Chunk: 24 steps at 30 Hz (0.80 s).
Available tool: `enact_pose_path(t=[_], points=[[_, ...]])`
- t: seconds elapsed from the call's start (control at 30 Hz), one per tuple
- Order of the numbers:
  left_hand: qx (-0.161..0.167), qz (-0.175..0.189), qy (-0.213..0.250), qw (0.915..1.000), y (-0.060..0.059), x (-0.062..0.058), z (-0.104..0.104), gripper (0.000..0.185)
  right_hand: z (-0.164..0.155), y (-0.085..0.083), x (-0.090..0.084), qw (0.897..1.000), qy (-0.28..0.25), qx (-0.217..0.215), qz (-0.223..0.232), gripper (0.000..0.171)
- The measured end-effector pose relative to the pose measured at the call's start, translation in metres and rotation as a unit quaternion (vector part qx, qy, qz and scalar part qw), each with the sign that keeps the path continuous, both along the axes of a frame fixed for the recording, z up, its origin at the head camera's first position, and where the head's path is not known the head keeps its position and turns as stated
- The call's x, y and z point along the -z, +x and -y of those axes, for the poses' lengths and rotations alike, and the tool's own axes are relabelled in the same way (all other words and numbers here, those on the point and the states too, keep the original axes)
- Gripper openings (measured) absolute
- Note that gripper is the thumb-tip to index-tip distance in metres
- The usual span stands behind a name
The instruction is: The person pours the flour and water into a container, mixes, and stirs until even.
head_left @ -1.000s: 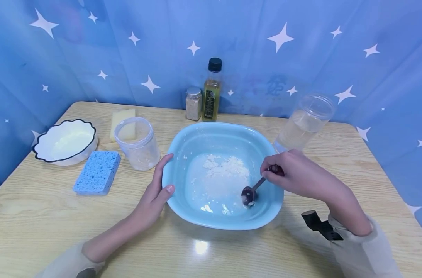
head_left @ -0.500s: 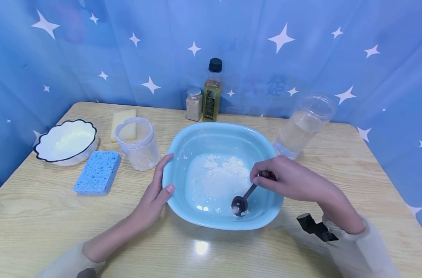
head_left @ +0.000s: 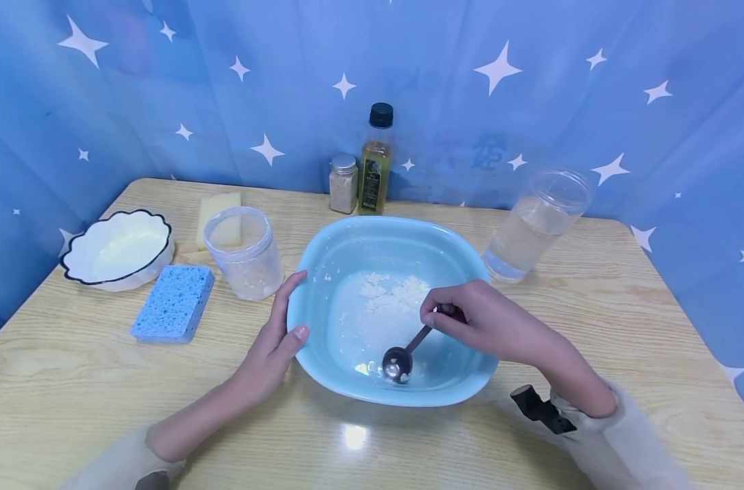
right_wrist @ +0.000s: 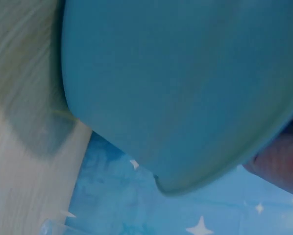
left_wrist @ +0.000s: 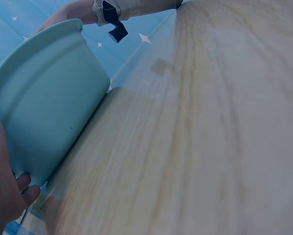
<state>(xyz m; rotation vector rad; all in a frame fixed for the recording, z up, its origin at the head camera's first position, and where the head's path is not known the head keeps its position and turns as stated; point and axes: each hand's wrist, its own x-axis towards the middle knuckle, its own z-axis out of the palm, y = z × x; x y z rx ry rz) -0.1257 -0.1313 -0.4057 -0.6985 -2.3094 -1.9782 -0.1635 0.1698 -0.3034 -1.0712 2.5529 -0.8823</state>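
Observation:
A light blue basin [head_left: 347, 235] stands on the wooden table, with white powder [head_left: 396, 296] and cloudy liquid across its bottom. My left hand [head_left: 273, 344] grips its left side, thumb over the rim and fingers along the outer wall. In the left wrist view, fingertips [left_wrist: 26, 188] of that hand curl by the basin's lower wall. Above the basin's right half, my right hand [head_left: 478, 320] pinches the handle of a dark measuring spoon [head_left: 397, 364]. The spoon's round bowl is low in the basin near the front wall. The basin's wall hides the spoon in the right wrist view.
Left of the basin are a clear plastic jar [head_left: 243, 255], a blue sponge [head_left: 172, 304], a pale yellow sponge [head_left: 218, 207] and a white scalloped bowl [head_left: 117, 252]. Behind it stand a shaker jar [head_left: 344, 185] and an oil bottle [head_left: 374, 173]. A jar of water [head_left: 527, 231] stands back right.
My right hand has carried the spoon leftward along the front part of the basin, its bowl passing from the right side toward the middle. My left hand has stayed on the rim.

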Motion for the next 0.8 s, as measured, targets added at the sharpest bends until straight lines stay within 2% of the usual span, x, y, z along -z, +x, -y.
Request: enact_pose_path(t=[0.23, 0.43, 0.6, 0.67, 0.8], points=[[-0.002, -0.001, -0.001, 1.0000, 0.000, -0.001, 0.001, 0.061, 0.017, 0.005, 0.007, 0.999, -0.004, 0.027, -0.034, 0.012], [0.004, -0.012, 0.008, 0.9999, -0.002, -0.002, 0.000, 0.062, 0.024, 0.011, 0.011, 0.996, 0.032, 0.036, -0.072, 0.015], [0.009, -0.016, 0.012, 0.9998, -0.003, -0.002, -0.002, 0.062, 0.025, 0.012, 0.011, 0.995, 0.046, 0.051, -0.074, 0.015], [0.006, -0.012, 0.008, 0.9999, -0.003, -0.001, -0.002, 0.062, 0.026, 0.012, 0.010, 0.995, 0.051, 0.046, -0.074, 0.015], [-0.001, -0.002, 0.002, 1.0000, 0.001, 0.000, -0.001, 0.063, 0.027, 0.009, 0.008, 0.997, 0.054, 0.006, -0.060, 0.010]])
